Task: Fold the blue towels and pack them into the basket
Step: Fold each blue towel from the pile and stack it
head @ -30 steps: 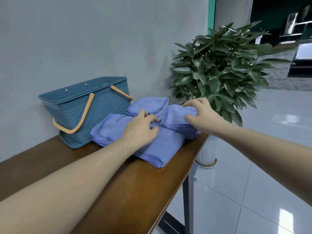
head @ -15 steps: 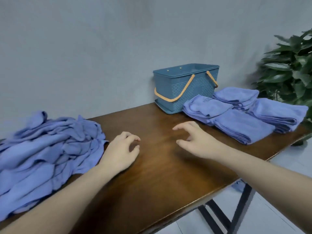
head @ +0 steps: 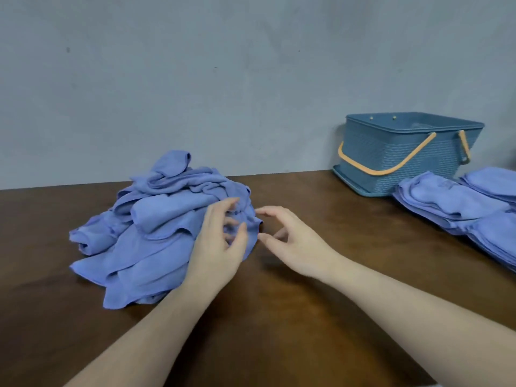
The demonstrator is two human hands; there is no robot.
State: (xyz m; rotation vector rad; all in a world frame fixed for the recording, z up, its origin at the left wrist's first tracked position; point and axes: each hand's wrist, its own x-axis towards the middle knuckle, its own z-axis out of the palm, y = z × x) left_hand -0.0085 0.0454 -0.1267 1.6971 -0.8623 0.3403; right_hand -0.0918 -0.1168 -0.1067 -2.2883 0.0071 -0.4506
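Head view: one frame, read left to right; wide-angle, edges bend.
Unfolded pile (head: pixel 156 230): blue towels heaped loose on the left half of the surface (head: pixel 279 317), probably dumped there as stock to draw from. Its near corners droop flat onto the wood.
Left hand (head: pixel 216 247): lies over the pile's right flank, fingers spread and bent, tips in the cloth. Grip apart; no pinch made that I can see. Judged to be feeling for one towel's edge.
Right hand (head: pixel 290 241): at the pile's right rim, thumb and forefinger parted with a gap between, nothing held. Forefinger tip touching or just short of the hem; cannot tell which.
Open room: bare wood in front of both forearms and between pile and basket, enough to spread a towel flat, by my judgement.
Basket (head: pixel 402 157): stands against the wall at far right, orange handles down, mouth open; inside hidden.
Folded stacks (head: pixel 458 208): just in front of the basket, running off the frame's right edge, near the surface's rim; not yet packed.
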